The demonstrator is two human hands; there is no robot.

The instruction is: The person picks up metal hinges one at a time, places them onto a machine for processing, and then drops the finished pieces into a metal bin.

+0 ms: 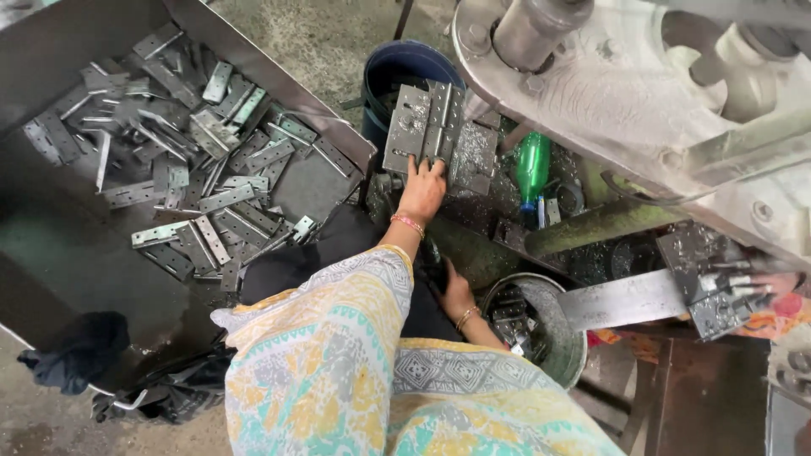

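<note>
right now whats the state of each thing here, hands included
left hand: pressed on the stack of hinges, grip unclear
right hand: low by the metal bucket, fingers hidden
stack of hinges: upright on edge, leaves spread open
metal tray: holds loose hinge plates, scattered flat
green bottle: upright
blue bucket: open top

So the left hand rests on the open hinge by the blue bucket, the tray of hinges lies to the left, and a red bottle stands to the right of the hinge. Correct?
Not quite: the bottle is green, not red, as the head view shows. The rest holds: the left hand rests on the open hinge by the blue bucket, and the tray of hinges lies to the left.
</note>
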